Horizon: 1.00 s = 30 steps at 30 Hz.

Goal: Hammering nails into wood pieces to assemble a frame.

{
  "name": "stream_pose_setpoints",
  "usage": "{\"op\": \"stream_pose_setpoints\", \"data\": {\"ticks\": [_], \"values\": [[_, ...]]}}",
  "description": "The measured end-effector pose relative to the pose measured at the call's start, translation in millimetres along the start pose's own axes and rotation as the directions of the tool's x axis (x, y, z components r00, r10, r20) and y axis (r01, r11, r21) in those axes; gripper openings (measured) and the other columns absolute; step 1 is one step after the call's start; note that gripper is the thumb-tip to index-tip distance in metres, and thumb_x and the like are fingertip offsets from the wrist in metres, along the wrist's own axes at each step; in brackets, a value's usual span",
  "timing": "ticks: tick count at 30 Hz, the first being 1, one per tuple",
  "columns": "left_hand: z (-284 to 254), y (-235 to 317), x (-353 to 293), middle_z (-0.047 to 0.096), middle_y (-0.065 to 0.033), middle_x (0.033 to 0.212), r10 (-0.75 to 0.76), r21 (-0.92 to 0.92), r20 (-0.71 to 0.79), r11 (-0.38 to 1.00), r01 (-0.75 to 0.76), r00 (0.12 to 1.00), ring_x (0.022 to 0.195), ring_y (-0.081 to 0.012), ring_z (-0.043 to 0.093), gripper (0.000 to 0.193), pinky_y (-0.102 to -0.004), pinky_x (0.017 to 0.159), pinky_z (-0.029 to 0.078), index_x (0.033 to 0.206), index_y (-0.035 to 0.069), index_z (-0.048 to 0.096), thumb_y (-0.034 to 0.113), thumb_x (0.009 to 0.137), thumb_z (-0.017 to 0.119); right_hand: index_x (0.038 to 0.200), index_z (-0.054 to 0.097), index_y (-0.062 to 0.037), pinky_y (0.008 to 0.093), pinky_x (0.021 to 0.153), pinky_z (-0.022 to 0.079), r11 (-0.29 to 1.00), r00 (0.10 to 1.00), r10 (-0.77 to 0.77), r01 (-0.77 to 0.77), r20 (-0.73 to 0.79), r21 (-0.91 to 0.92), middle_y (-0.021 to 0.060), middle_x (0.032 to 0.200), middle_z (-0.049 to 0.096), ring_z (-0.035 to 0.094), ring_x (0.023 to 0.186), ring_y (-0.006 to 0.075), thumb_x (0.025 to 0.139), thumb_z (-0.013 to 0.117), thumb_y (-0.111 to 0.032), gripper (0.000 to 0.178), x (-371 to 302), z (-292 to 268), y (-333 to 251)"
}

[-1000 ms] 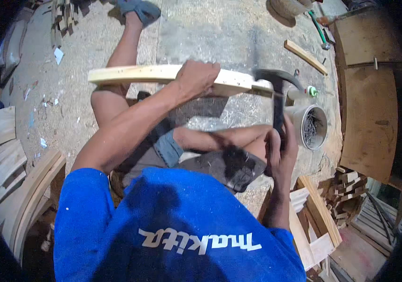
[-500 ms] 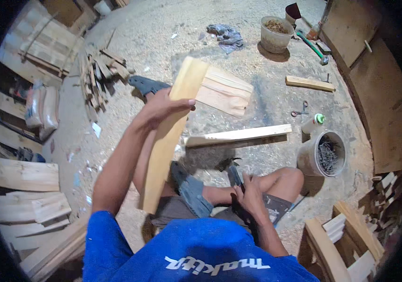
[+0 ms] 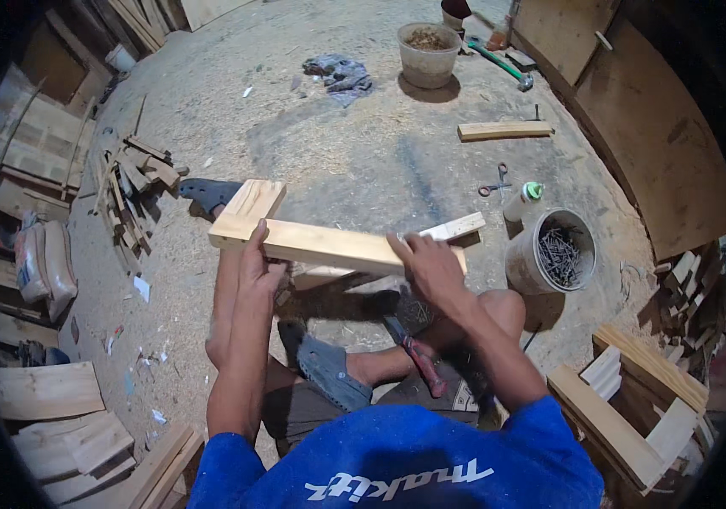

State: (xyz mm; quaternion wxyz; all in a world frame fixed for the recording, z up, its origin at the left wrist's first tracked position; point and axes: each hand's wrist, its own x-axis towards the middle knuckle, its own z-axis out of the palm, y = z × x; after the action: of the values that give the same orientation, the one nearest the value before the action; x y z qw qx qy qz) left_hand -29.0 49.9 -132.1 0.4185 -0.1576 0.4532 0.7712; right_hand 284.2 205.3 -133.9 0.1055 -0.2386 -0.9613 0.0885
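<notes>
My left hand (image 3: 254, 265) is closed around a long pale wooden plank (image 3: 329, 244) near its left end, thumb over the top edge. A shorter board (image 3: 259, 200) meets the plank at that end, forming a corner. Toward the plank's right end, my right hand (image 3: 435, 270) grips it with its fingers over the edge. Lying across my lap is a hammer with a red handle (image 3: 424, 363), touched by neither hand. A narrow wooden strip (image 3: 458, 227) rests on the floor beyond the plank, partly hidden by it and my right hand.
A bucket of nails (image 3: 563, 254), a green-capped bottle (image 3: 522, 202) and scissors (image 3: 495, 180) stand or lie to the right. Farther off are a tub of shavings (image 3: 427, 59) and a green-handled hammer (image 3: 498, 66). A wooden frame (image 3: 609, 424) sits near right; scrap wood (image 3: 129, 191) lies left.
My right hand has let go of the hammer, now on my lap, and taken hold of the plank. The plank has turned from nearly upright to crosswise, its attached board swinging left.
</notes>
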Motion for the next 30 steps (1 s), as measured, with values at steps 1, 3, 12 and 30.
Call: {"op": "stream_pose_setpoints", "data": {"ticks": [1,3,12,30], "values": [[-8,-10,15,0.064,-0.0122,0.141,-0.022,-0.037,0.027,0.999,0.023,0.999,0.128,-0.0303,0.063,0.052,-0.0465,0.115,0.050,0.146,0.009,0.058,0.025,0.101,0.078,0.161,0.048,-0.0172,0.0477,0.092,0.052,0.997,0.997,-0.069,0.068,-0.046,-0.029,0.0155,0.124,0.063,0.063,0.114,0.0353,0.093,0.060,-0.005,0.070,8,9,18],[-24,-31,47,0.064,-0.0129,0.142,-0.030,-0.094,0.015,0.995,0.031,0.999,0.134,-0.0298,0.060,0.050,-0.0449,0.119,0.048,0.144,0.007,0.057,0.029,0.103,0.075,0.160,0.049,-0.0184,0.0470,0.092,0.051,0.986,0.992,-0.127,0.123,-0.027,-0.115,0.0157,0.122,0.063,0.063,0.114,0.0345,0.095,0.060,-0.006,0.067,26,24,45],[-62,-38,35,0.065,-0.0267,0.129,-0.189,-0.024,-0.047,0.982,0.188,0.981,0.122,-0.0381,0.067,0.040,-0.0492,0.111,0.056,0.128,-0.009,0.058,0.024,0.107,0.067,0.155,0.055,-0.0211,0.0503,0.090,0.052,0.992,0.991,-0.123,0.124,0.044,-0.023,0.0182,0.112,0.060,0.062,0.108,0.0393,0.079,0.087,-0.044,0.085,43,62,77],[-353,-137,-177,0.061,-0.0272,0.131,0.511,0.972,0.171,-0.228,-0.058,0.842,0.121,-0.0443,0.061,0.041,-0.0519,0.102,0.053,0.144,-0.001,0.056,0.017,0.108,0.051,0.149,0.061,-0.0044,0.0485,0.113,0.046,0.998,0.985,0.028,-0.036,-0.170,-0.043,0.0225,0.143,0.060,0.057,0.135,0.0407,0.107,0.067,-0.014,0.044,-102,-67,96]]}}
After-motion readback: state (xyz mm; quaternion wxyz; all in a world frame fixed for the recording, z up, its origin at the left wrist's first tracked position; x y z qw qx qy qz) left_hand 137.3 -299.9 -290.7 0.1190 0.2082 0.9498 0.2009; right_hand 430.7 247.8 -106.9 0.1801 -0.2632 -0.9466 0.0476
